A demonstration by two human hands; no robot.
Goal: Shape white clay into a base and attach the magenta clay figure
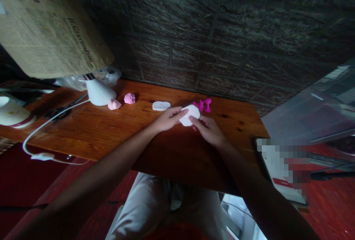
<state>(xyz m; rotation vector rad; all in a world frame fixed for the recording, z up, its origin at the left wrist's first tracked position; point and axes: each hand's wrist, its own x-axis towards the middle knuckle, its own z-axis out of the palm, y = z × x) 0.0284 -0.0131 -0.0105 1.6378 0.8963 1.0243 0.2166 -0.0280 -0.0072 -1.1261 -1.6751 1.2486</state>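
Between my two hands is a flat, roundish white piece (191, 114), perhaps clay or dough, held above the wooden table. My left hand (170, 118) grips its left edge, thumb on top. On the lower right side, my right hand (208, 127) pinches it with the thumb on its face; the fingers beneath are partly hidden. Just behind it lie bright magenta shapes (205, 104), partly covered by the white piece. A flat white slab (161, 105) rests on the table to the left. Farther left sit a pink lump (129, 98) and a paler pink lump (114, 104).
A lamp with a white base (100, 91) and a printed paper shade (55, 29) stands at the left, its white cord (41, 131) hanging over the front edge. Dark scissors (59, 112) and a paper cup (13, 113) are nearby. A brick wall (180, 47) borders the table's back.
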